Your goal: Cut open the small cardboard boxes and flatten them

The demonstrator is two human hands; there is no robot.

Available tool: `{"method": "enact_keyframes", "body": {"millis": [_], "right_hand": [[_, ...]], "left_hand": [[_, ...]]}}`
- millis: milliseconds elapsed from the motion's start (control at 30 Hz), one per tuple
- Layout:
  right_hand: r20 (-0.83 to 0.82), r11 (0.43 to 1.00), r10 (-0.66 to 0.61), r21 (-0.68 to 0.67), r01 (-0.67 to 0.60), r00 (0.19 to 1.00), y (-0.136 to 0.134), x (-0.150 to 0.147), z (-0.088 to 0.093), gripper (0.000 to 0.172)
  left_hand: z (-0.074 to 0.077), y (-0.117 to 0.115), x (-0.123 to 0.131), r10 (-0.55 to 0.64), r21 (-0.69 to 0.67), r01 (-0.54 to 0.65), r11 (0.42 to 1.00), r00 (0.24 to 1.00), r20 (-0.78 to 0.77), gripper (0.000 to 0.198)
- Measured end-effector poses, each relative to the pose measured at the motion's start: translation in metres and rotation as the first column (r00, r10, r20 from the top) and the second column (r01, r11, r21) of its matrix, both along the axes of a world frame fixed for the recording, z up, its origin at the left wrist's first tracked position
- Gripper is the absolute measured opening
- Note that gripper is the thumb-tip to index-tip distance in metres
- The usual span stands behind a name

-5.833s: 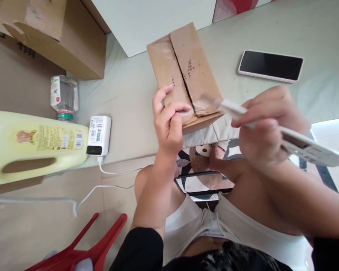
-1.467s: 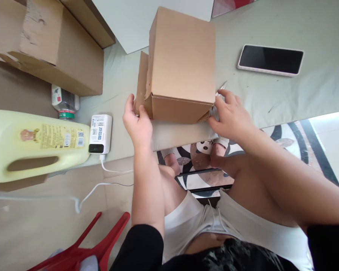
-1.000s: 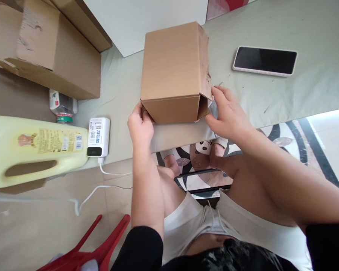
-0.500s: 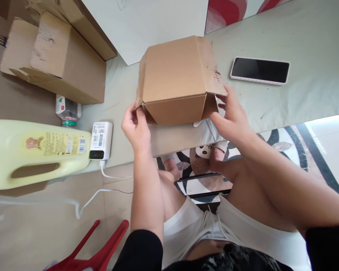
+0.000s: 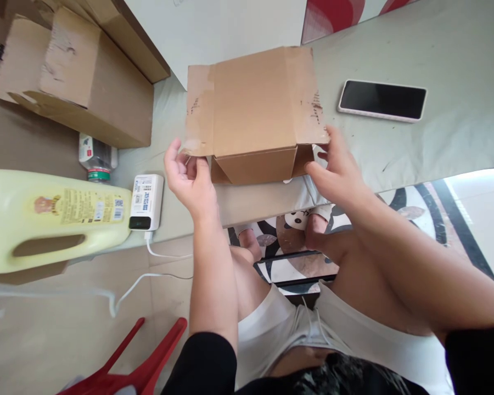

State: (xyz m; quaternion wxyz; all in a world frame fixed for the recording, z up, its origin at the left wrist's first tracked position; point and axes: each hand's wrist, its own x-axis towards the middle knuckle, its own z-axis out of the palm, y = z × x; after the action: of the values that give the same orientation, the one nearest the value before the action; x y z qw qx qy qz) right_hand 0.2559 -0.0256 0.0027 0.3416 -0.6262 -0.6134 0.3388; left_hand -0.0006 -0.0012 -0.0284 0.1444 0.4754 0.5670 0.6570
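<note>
A brown cardboard box lies in front of me, side flaps spread out to left and right. My left hand is at the near corner of the left flap, with fingers curled at its edge and the thumb against the box. At the right flap, my right hand has its fingers at the near corner and its thumb by the box's front opening. Worn, torn marks show on both flaps. The inside of the box is hidden.
On the cloth-covered table a phone lies to the right. To the left are a white power bank with a cable, a yellow jug, a clear bottle and another cardboard box. A red stool stands below.
The left flap has swung outward and now lies flat beside the top panel. My left hand has moved slightly left with it; my right hand stays nearly in place.
</note>
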Motion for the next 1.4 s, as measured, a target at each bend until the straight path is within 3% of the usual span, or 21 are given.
{"method": "enact_keyframes", "body": {"millis": [167,433,700,867,1167,1300,1400], "right_hand": [[0.012,1.0,0.006,0.003,-0.006,1.0,0.001,0.0,-0.002,0.068],[0.033,0.997,0.026,0.068,-0.028,0.999,0.003,0.001,-0.007,0.068],[0.031,1.0,0.014,0.023,-0.014,0.999,0.003,0.001,-0.005,0.069],[0.022,1.0,0.018,0.015,-0.018,1.0,0.002,-0.001,-0.003,0.068],[0.031,0.999,0.044,0.01,-0.045,0.999,0.003,-0.002,-0.006,0.07],[-0.009,0.995,0.091,0.041,-0.091,0.996,0.003,-0.002,-0.008,0.072],[-0.001,0.995,0.095,0.035,-0.095,0.995,0.002,-0.003,-0.004,0.071]], "left_hand": [[0.007,-0.002,0.003,0.059,-0.02,-0.059,0.998,0.998,-0.025,0.026],[0.013,-0.006,0.009,0.102,-0.084,-0.098,0.992,0.994,0.043,0.025],[0.02,-0.01,0.007,-0.008,-0.145,0.056,0.988,0.95,0.313,0.033],[0.011,-0.002,0.001,0.019,-0.264,0.084,0.961,0.932,0.363,0.044],[-0.005,0.003,-0.022,-0.025,-0.257,0.181,0.949,0.857,0.514,0.032],[-0.012,0.004,-0.031,0.018,-0.343,0.178,0.922,0.867,0.499,0.033],[-0.008,0.004,-0.025,0.07,-0.366,0.148,0.919,0.852,0.519,0.031]]}}
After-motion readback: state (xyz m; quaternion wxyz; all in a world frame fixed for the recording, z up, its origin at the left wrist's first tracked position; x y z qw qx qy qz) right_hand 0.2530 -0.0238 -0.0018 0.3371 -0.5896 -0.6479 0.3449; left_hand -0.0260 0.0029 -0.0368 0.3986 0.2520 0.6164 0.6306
